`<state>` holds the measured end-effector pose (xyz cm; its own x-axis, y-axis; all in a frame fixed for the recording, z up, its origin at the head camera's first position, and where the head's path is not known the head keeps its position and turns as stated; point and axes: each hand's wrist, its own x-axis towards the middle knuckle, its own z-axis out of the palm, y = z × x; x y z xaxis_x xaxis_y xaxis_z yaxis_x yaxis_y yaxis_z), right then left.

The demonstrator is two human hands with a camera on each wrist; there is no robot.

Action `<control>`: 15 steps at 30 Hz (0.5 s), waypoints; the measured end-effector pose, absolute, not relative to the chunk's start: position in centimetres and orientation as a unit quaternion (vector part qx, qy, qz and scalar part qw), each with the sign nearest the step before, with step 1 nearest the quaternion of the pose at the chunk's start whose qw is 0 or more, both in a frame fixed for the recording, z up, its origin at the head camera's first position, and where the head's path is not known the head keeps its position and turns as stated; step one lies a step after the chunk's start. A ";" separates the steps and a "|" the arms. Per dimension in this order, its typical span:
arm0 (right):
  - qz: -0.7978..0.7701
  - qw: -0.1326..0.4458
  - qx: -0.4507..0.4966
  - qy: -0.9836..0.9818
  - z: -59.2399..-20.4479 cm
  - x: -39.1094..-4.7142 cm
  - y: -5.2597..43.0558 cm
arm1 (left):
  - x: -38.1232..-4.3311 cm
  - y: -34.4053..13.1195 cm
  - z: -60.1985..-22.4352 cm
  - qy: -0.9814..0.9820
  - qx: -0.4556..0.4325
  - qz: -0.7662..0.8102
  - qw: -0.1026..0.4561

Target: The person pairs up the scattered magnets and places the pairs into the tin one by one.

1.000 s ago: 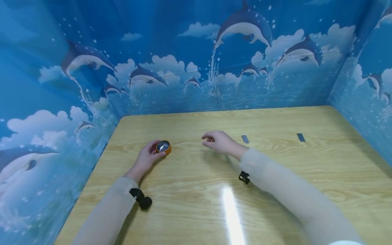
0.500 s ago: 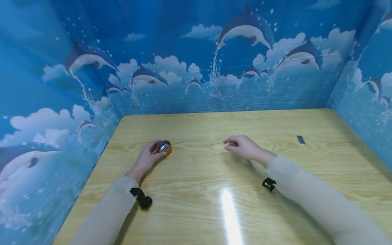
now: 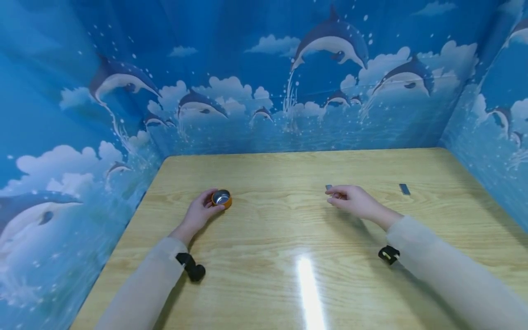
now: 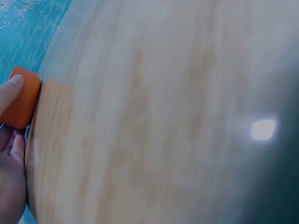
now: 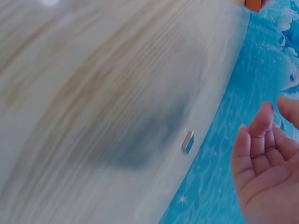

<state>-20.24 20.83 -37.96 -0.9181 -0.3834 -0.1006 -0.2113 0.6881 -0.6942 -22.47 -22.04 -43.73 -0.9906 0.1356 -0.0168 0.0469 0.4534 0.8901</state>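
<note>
On the left side of the table, my left hand [image 3: 197,214] holds a small round orange cup [image 3: 221,197] with a shiny metal inside. In the left wrist view the thumb lies against the orange wall of the cup [image 4: 23,100]. Over the right half of the table, my right hand [image 3: 355,200] has its fingers loosely bent, with nothing between thumb and fingertips. A small flat grey rectangular piece [image 3: 328,187] lies at its fingertips, partly covered by the hand in the head view.
Farther right lies a second small dark grey rectangular piece [image 3: 404,189]. The wooden table [image 3: 255,256] is bordered at the back and sides by blue dolphin-print curtains [image 3: 247,55]. Dark camera mounts [image 3: 193,268] sit on both wrists.
My right hand has moved right across the table, passing over the nearer grey piece, which was hidden half a second ago and now partly shows. The left hand and cup stay put.
</note>
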 end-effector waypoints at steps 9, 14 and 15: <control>-0.346 0.094 -0.127 0.925 -38.2 -19.6 25.1 | -22.6 -21.9 -43.6 0.838 0.058 0.539 0.067; -0.339 0.090 -0.106 0.931 -38.1 -19.3 27.9 | -22.7 -21.9 -42.9 0.845 0.046 0.525 0.085; -0.337 0.089 -0.104 0.932 -38.1 -19.2 28.4 | -22.7 -21.9 -42.8 0.846 0.045 0.523 0.088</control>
<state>-19.18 28.39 -38.09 -0.9622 -0.2547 -0.0963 -0.1342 0.7515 -0.6460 -22.74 -21.86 -42.82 -0.9806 0.1677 -0.1013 -0.0157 0.4483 0.8937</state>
